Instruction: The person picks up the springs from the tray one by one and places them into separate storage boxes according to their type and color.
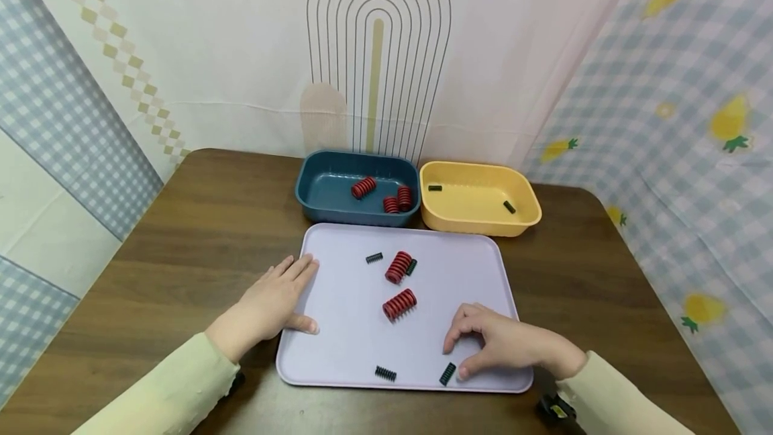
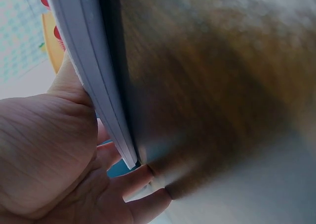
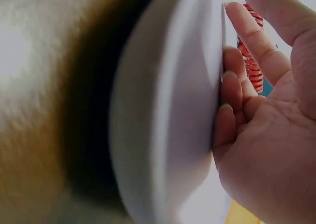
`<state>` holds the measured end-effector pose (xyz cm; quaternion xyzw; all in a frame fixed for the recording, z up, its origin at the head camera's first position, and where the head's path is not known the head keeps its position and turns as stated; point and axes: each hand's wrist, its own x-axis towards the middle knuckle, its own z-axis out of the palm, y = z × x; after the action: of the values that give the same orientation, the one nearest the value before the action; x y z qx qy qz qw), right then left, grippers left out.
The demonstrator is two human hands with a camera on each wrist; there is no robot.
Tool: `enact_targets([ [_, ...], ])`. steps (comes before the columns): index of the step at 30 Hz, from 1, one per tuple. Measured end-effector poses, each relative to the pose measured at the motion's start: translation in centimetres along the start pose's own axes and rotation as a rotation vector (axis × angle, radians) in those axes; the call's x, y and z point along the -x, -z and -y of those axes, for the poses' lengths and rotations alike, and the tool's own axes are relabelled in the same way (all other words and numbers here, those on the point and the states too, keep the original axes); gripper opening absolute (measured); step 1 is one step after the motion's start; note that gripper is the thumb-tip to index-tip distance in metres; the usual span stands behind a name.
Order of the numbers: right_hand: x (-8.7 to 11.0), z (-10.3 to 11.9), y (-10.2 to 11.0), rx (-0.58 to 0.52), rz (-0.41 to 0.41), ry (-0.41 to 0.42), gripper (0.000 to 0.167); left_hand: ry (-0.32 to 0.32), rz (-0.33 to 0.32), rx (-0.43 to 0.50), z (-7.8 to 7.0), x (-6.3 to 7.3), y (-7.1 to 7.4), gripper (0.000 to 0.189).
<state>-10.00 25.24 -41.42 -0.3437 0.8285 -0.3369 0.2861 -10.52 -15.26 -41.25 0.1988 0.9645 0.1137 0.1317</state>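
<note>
Step in hand looks like a pick-up. Right hand [image 1: 498,340] is over the lavender rectangular tray [image 1: 344,348], by its near right corner, thumb and forefinger parted, nothing grasped. Small dark green coil spring [image 1: 447,374] lies on the tray near that corner, just beside the thumb tip; can't tell if they touch. Left hand [image 1: 274,301] lies flat across the tray's left edge, fingers straight, no spring held; possibly steadying.

Also on the tray: small black coil spring [image 1: 386,373] along the near edge, another small dark spring [image 1: 374,258] toward the far edge, two thick red coil springs [image 1: 399,305] mid-tray, the farther one with a dark green spring [image 1: 412,267] at its right side. Beyond the far edge: blue rectangular bin [image 1: 356,216] with red springs, yellow rectangular bin [image 1: 483,227] with small dark ones.

Next move calls for lining thumb and forefinger up on either side of the corner spring, pinching, then lifting straight up.
</note>
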Motion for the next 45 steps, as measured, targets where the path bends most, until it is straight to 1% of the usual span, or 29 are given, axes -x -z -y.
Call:
enact_targets([
  [6,-0.2,0.3,-0.5,0.069,-0.017,-0.046,0.025,-0.004,0.004,0.017,0.1,0.0,-0.1,0.108],
  [12,-0.4,0.8,-0.8,0.117,-0.043,-0.071,0.024,-0.009,-0.015,0.0,0.2,-0.1,0.0,0.108],
  [19,-0.5,1.1,-1.1,0.117,-0.049,-0.062,0.02,0.003,0.008,0.01,0.0,0.0,0.2,0.108],
  [26,-0.6,1.0,-1.0,0.157,-0.076,-0.087,0.018,-0.004,-0.009,-0.008,0.0,-0.1,0.2,0.108],
  [30,-0.5,0.9,-1.1,0.153,-0.084,-0.09,0.018,-0.005,0.0,0.001,0.0,0.0,0.1,0.107],
  [33,-0.6,0.8,-1.1,0.144,-0.091,-0.091,0.018,-0.005,0.008,0.009,-0.1,0.1,0.0,0.108],
  [37,-0.7,0.5,-0.7,0.111,-0.108,-0.072,0.017,-0.005,-0.004,0.004,-0.1,0.1,0.2,0.108],
  [40,-0.8,0.4,-0.3,0.032,-0.11,-0.064,0.018,-0.007,-0.009,0.003,0.0,0.1,0.3,0.108],
  [43,-0.8,0.1,0.1,-0.074,-0.105,-0.09,0.017,-0.008,-0.004,0.006,-0.1,0.2,0.3,0.107],
  [45,-0.8,0.1,0.2,-0.123,-0.121,-0.115,0.017,-0.009,-0.002,0.007,-0.1,0.3,0.4,0.107],
])
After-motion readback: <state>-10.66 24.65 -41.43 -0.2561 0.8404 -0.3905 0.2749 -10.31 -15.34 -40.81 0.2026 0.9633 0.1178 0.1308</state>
